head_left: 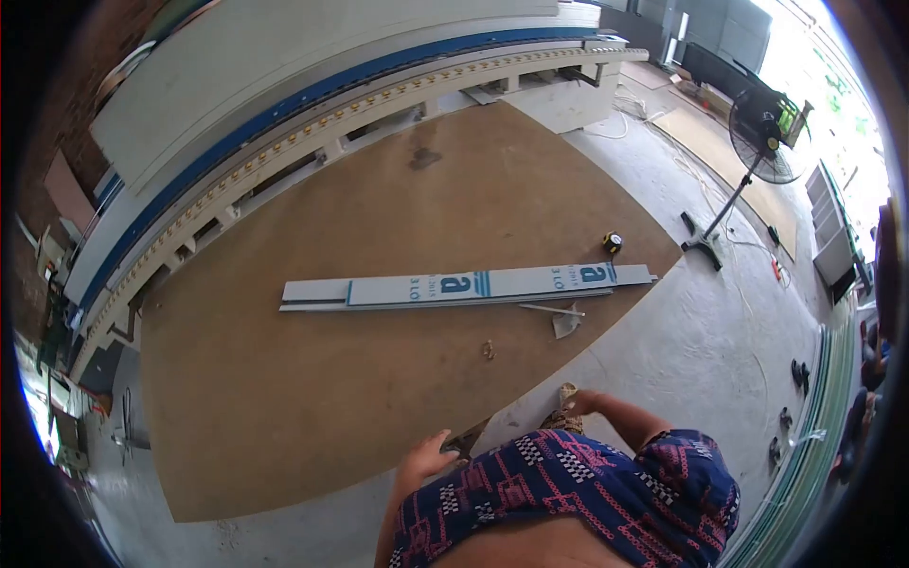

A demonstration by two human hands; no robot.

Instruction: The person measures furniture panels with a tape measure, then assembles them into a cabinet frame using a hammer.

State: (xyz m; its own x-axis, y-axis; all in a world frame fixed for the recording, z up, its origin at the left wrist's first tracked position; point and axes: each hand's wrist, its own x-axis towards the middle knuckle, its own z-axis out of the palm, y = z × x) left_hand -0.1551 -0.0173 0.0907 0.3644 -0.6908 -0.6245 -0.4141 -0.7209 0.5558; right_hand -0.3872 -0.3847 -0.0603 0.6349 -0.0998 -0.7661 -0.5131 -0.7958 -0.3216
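Observation:
My left hand (431, 457) is low in the head view by the near edge of the brown board (312, 417), fingers apart and holding nothing I can see. My right hand (579, 403) hangs beside my leg; its fingers are too small and partly hidden to read. Ahead of both hands, a long pale profile strip (388, 292) with blue-printed protective film lies across the board. Behind its right end sits a black and yellow tape measure (613, 242). In front of that end are a thin white stick (551, 309) and a scrap of clear plastic (566, 324).
A long machine (312, 104) with a blue stripe runs along the board's far side. To the right, a black stand fan (757, 133) stands on the grey floor with cables (729, 227) near its base. Long greenish panels (805, 445) lie at the far right.

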